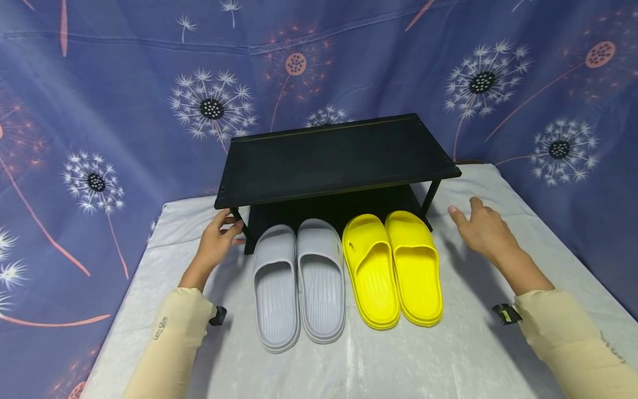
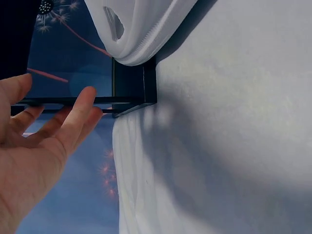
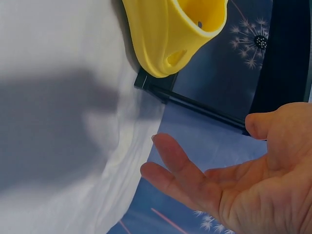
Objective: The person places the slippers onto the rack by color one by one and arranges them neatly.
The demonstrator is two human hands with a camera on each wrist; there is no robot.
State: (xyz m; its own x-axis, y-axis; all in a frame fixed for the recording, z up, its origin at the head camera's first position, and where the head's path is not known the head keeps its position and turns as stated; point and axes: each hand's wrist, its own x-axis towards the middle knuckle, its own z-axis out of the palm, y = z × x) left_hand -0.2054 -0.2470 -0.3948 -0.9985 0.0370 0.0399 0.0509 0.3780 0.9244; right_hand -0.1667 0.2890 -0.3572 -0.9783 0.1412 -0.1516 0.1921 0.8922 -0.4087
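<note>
A black two-tier shoe rack (image 1: 329, 158) stands on the white cloth. At its left front leg is my left hand (image 1: 216, 238), its fingers spread and loosely bent. In the left wrist view the left hand (image 2: 44, 141) overlaps the thin black bars (image 2: 97, 101); firm contact is hard to make out. My right hand (image 1: 483, 227) is apart from the rack's right side, holding nothing; the right wrist view shows the right hand's fingers (image 3: 183, 168) loosely extended. Grey slippers (image 1: 299, 277) and yellow slippers (image 1: 394, 271) lie side by side, toes toward the lower shelf.
White cloth (image 1: 389, 366) covers the table. A blue dandelion-print curtain (image 1: 124, 83) hangs behind and at both sides. The rack's top board (image 1: 324, 155) overhangs the slippers' toe ends. Small black devices (image 1: 505, 313) sit at both wrists.
</note>
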